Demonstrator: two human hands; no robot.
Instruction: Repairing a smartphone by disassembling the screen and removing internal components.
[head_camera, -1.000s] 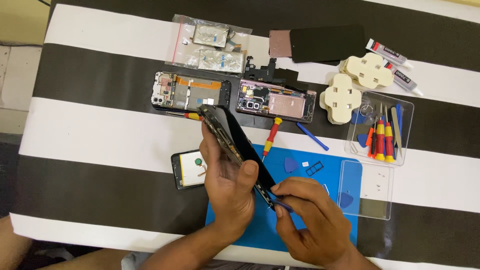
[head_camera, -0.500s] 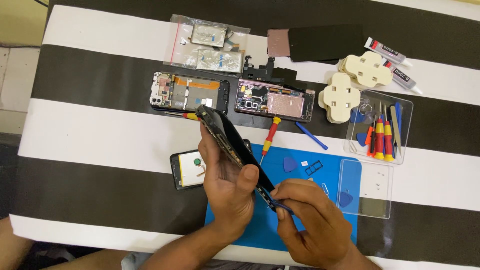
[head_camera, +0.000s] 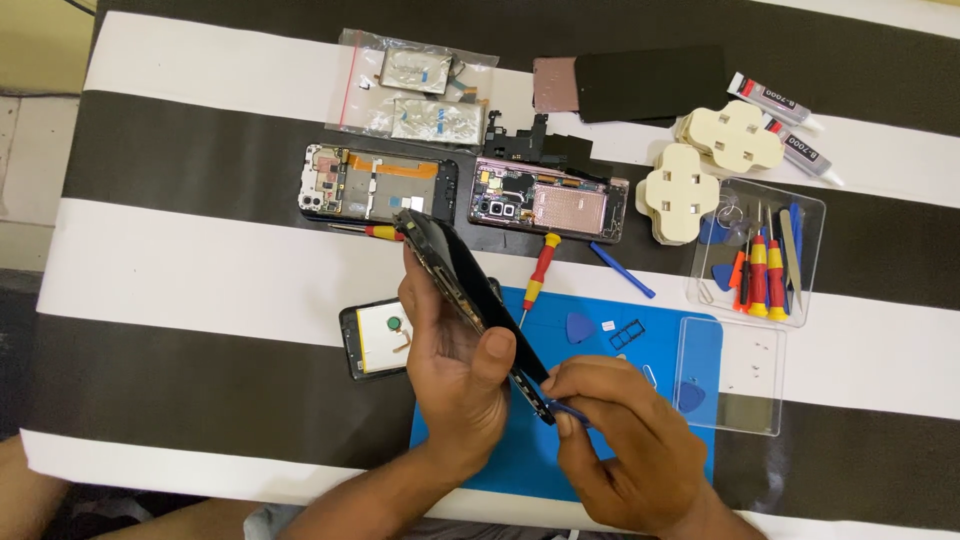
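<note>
Holding a dark phone (head_camera: 462, 292) on edge above the blue mat (head_camera: 520, 455), the left hand (head_camera: 455, 375) has its grip closed around the phone's lower half, thumb pressed on the near face. The right hand (head_camera: 625, 450) pinches a small blue pick (head_camera: 568, 410) between thumb and fingertips, its grip closed on the pick, the tip touching the phone's near-right corner. Compared with a second ago, both hands and the phone sit in nearly the same place; the phone's far end has tipped only slightly left, and the pick stays at the same corner. On the striped table (head_camera: 200, 270), two opened phones (head_camera: 380, 185) lie far of the hands, a red-and-yellow screwdriver (head_camera: 538, 275) just right of the held phone, and a clear tray of tools (head_camera: 760, 255) to the right.
</note>
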